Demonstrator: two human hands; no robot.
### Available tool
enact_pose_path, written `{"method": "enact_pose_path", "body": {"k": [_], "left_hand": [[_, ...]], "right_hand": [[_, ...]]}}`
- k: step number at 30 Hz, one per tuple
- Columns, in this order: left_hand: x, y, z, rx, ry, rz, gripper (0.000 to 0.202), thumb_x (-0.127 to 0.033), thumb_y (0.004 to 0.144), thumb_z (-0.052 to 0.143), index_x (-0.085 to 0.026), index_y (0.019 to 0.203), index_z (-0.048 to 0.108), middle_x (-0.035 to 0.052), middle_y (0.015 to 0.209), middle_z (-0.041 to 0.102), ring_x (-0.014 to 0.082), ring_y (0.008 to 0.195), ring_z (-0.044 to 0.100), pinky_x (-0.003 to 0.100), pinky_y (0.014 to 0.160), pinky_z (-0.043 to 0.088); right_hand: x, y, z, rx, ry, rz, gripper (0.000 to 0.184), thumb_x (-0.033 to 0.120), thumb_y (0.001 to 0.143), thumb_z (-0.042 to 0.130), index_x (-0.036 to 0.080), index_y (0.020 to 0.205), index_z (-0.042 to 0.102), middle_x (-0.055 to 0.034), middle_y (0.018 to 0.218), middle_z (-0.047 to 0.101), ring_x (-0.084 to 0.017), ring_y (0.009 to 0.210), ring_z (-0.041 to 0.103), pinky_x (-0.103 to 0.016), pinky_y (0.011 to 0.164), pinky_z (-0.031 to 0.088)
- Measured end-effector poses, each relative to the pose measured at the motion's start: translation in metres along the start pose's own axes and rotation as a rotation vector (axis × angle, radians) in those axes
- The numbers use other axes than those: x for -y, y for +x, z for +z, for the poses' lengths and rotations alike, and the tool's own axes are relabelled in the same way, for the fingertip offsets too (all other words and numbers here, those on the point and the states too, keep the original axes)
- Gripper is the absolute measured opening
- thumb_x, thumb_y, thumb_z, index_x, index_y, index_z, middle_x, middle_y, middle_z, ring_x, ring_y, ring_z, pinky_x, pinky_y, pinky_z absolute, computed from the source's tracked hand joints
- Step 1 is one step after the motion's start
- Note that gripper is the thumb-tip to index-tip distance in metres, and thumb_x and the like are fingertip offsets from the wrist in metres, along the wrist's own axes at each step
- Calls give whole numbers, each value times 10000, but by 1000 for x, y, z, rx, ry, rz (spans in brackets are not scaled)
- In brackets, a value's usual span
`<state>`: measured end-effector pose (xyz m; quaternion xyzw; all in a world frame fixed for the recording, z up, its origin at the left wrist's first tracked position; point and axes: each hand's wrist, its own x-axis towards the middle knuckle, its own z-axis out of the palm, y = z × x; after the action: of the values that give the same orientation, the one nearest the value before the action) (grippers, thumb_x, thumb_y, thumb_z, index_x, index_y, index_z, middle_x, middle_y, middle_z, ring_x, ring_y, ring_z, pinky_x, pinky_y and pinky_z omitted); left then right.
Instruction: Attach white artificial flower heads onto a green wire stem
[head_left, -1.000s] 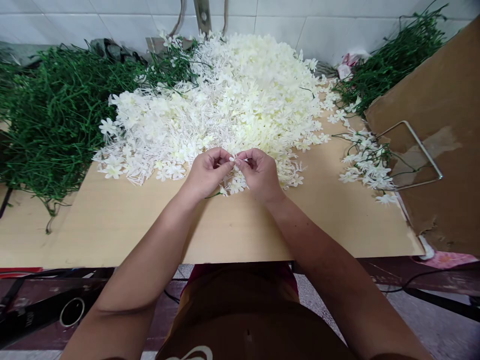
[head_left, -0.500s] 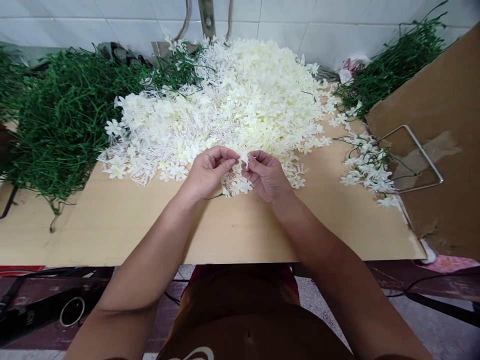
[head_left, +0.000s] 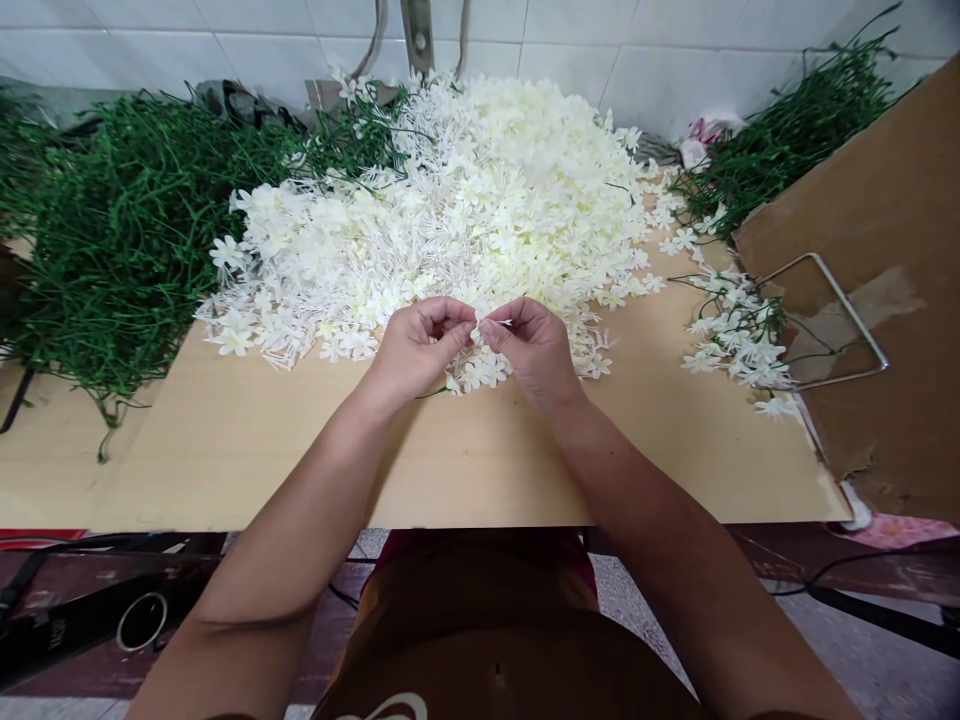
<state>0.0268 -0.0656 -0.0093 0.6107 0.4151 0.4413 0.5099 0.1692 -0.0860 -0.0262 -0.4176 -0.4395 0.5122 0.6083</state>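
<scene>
My left hand (head_left: 424, 345) and my right hand (head_left: 532, 350) meet fingertip to fingertip over the front edge of a large heap of white artificial flowers (head_left: 517, 190). Thumb and forefinger of each hand are pinched together. Between them is a small white artificial flower (head_left: 478, 333), mostly covered by the fingers. A thin white tip pokes out beside my right forefinger. Just below the hands, a flower sprig (head_left: 476, 374) with white blossoms and a green stem lies on the table.
Green plastic stems (head_left: 127, 240) are piled at the left, with more stems (head_left: 795, 140) at the back right. Finished-looking white flower sprigs (head_left: 739, 330) lie beside a cardboard box (head_left: 870, 250) and a bent metal rod (head_left: 847, 300). The wooden tabletop (head_left: 262, 450) ends near my body.
My fingertips have drawn closer together around the small white flower. My right hand has turned slightly and shifted a little left; the piles are unchanged.
</scene>
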Motion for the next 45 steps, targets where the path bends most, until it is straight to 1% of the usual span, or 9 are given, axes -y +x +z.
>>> {"method": "enact_pose_path", "body": {"k": [3, 6, 13, 18, 21, 25, 33, 39, 45], "left_hand": [[1, 1, -1, -9, 20, 15, 111, -226, 716, 704, -154, 770, 639, -1, 666, 636, 102, 595, 562, 222, 563, 446], [3, 1, -1, -14, 43, 36, 101, -226, 743, 696, -163, 769, 621, -7, 664, 608, 98, 597, 536, 219, 560, 430], [9, 2, -3, 0, 110, 83, 109, -243, 825, 661, -183, 795, 575, -27, 644, 529, 100, 592, 485, 227, 565, 402], [9, 3, -5, 30, 86, 62, 140, -269, 843, 659, -187, 803, 553, -30, 640, 522, 101, 588, 477, 229, 562, 393], [8, 3, -5, 50, 49, 48, 179, -304, 840, 671, -188, 789, 545, -28, 641, 530, 101, 585, 479, 230, 558, 393], [4, 4, -4, 92, -32, -4, 226, -348, 812, 702, -188, 777, 547, -21, 646, 543, 106, 590, 497, 235, 563, 405], [1, 5, -1, 139, -77, -51, 299, -424, 792, 719, -190, 771, 535, -13, 652, 568, 122, 626, 556, 255, 622, 457], [-2, 3, 0, 164, -96, -54, 238, -365, 809, 693, -184, 784, 540, -20, 686, 577, 108, 640, 557, 244, 636, 470], [5, 3, -4, 160, -54, -50, 165, -308, 842, 630, -185, 797, 529, -19, 707, 572, 113, 649, 552, 249, 638, 461]], "right_hand": [[0, -1, 1, 13, -30, -47, 391, 453, 611, 840, 206, 712, 554, 55, 651, 574, -72, 597, 546, -244, 604, 514], [1, -1, 2, 3, -20, -55, 436, 461, 573, 863, 218, 749, 547, 59, 665, 563, -74, 614, 549, -236, 604, 522], [4, 1, -1, 120, 32, 53, 508, 516, 526, 874, 210, 813, 588, 44, 702, 599, -81, 611, 564, -258, 627, 539], [4, 3, -4, 203, 7, 104, 461, 538, 561, 850, 196, 735, 594, 57, 599, 571, -64, 532, 491, -234, 533, 461], [4, 3, -5, 197, -9, 89, 448, 555, 587, 830, 195, 697, 586, 51, 590, 577, -67, 535, 483, -231, 519, 433], [8, 1, -4, 181, -17, 29, 436, 560, 605, 819, 204, 689, 582, 52, 588, 564, -83, 562, 502, -257, 590, 476], [9, -1, -5, 182, -2, 69, 450, 566, 601, 823, 204, 680, 569, 33, 614, 611, -103, 603, 565, -282, 653, 511], [8, -2, -8, 231, 112, 125, 404, 511, 631, 834, 206, 731, 590, 40, 626, 608, -121, 643, 621, -335, 764, 565], [6, -3, -5, 216, 66, 119, 433, 504, 621, 839, 214, 779, 558, 34, 705, 639, -109, 649, 636, -289, 679, 575]]}}
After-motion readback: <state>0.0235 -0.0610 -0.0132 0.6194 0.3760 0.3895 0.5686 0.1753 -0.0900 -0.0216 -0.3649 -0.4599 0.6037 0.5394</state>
